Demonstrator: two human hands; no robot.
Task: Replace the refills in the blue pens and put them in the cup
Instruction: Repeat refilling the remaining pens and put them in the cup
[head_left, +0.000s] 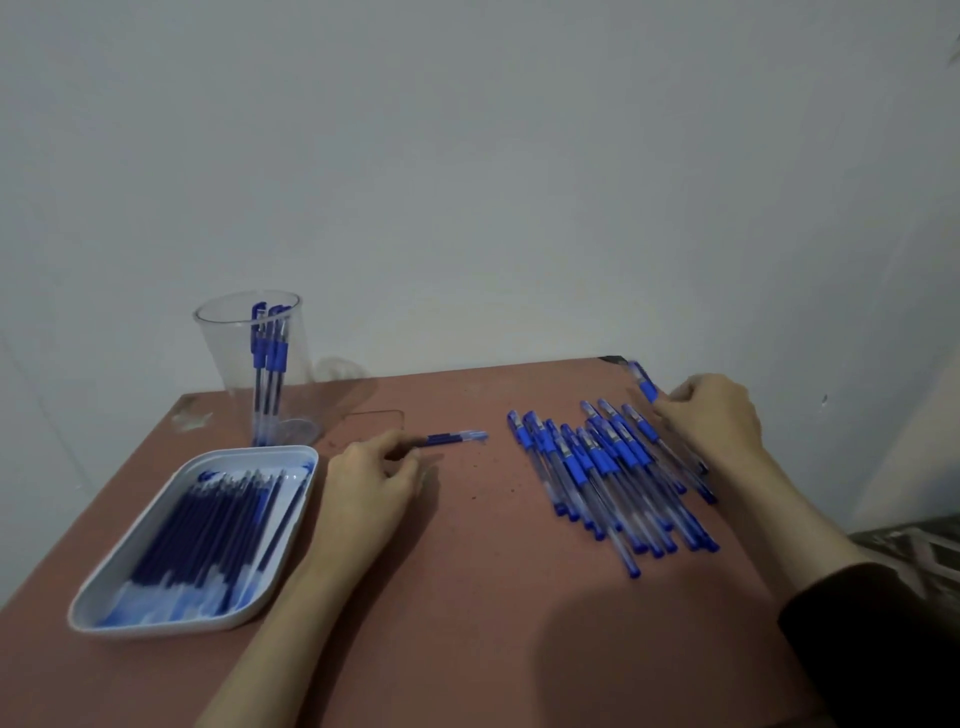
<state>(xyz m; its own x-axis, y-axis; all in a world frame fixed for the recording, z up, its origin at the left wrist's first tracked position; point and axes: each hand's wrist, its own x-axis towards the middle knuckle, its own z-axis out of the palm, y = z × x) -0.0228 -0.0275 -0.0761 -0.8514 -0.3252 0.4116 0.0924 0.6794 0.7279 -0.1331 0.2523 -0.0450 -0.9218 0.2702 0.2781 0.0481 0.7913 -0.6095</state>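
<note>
Blue pens heaped by the table's right edge.
Left hand pinches a refill; right hand grips one pen at the far right corner.

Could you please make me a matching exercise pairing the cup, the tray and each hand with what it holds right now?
Holder:
1. cup
2. tray
3. left hand
4. right hand

Holds:
A. one pen, just beyond the pen pile
B. loose refills lying flat
C. standing pens
D. single refill

Pairs: 1-C, 2-B, 3-D, 4-A.
</note>
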